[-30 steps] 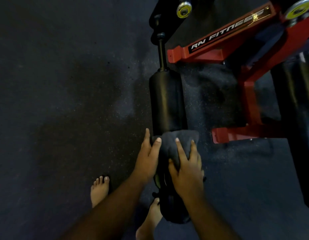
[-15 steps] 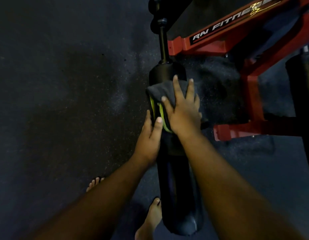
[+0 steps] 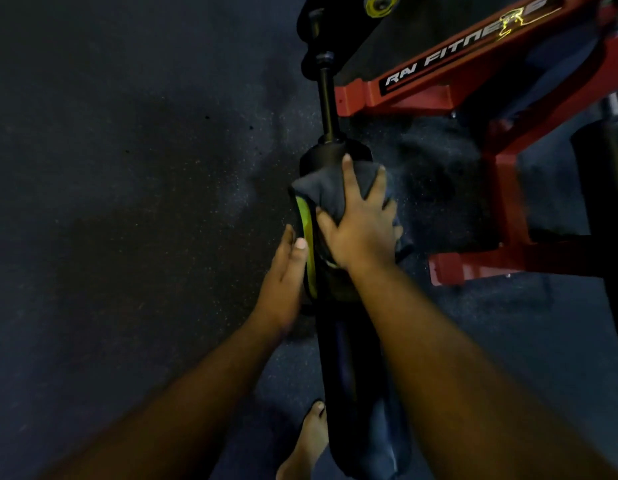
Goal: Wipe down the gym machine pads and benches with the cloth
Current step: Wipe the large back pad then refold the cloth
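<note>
A long black roller pad [image 3: 356, 375] of the gym machine runs from the bottom centre up to a black metal rod [image 3: 328, 102]. A dark grey cloth [image 3: 321, 192] with a yellow-green edge is draped over the pad's far end. My right hand [image 3: 361, 223] lies on top of the cloth with fingers spread, thumb tucked under a fold, pressing it onto the pad. My left hand [image 3: 283, 278] rests flat against the pad's left side, fingers straight, touching the cloth's yellow edge.
The machine's red frame [image 3: 439, 84], lettered "RN FITNESS", stands at the upper right, with a red foot [image 3: 449, 268] near the pad. Another black pad [image 3: 609, 188] is at the right edge. My bare foot [image 3: 307, 441] stands on the dark rubber floor [image 3: 127, 202].
My right hand has slid the cloth from the pad's middle up to its far end over the second. My left hand followed up along the pad's left side.
</note>
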Demonstrator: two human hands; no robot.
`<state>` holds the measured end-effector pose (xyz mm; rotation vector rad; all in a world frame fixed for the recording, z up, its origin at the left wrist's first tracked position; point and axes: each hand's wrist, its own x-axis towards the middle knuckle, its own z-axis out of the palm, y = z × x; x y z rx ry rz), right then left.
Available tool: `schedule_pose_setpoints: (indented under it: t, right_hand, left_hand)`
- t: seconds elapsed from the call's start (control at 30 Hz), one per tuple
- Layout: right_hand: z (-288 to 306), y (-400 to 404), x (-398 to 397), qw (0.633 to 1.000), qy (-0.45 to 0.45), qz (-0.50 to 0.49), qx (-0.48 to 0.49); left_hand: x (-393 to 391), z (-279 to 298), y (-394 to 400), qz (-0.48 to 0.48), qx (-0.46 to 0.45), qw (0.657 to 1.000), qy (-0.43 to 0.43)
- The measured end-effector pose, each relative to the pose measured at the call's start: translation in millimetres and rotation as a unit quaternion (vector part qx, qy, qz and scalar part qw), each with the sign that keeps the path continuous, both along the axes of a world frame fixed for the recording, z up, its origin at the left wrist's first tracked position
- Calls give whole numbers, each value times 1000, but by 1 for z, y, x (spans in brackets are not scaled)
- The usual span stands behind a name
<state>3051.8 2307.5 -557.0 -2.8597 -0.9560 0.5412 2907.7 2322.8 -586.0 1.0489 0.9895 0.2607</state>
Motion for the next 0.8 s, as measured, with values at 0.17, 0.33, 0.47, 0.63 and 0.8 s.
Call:
schedule_pose_setpoints:
  t: [0.17,0.33,0.47,0.63,0.8]
  right_hand:
    - [9,-47,-2,996,74,16,54]
    - [17,-131,-49,994,109,-12,18]
    - [5,-86,-28,998,48,2,42]
    - [-6,-15,23,991,45,-33,122]
    - [0,14,45,989,124,-14,81]
  left_hand:
    - [6,10,1,2,-14,1000,0]
    - [2,26,-4,-21,-79,997,-14]
    - [1,19,-6,-52,-48,997,3]
    - [9,0,-15,-48,6,999,7]
    - [10,5,-17,-48,23,999,0]
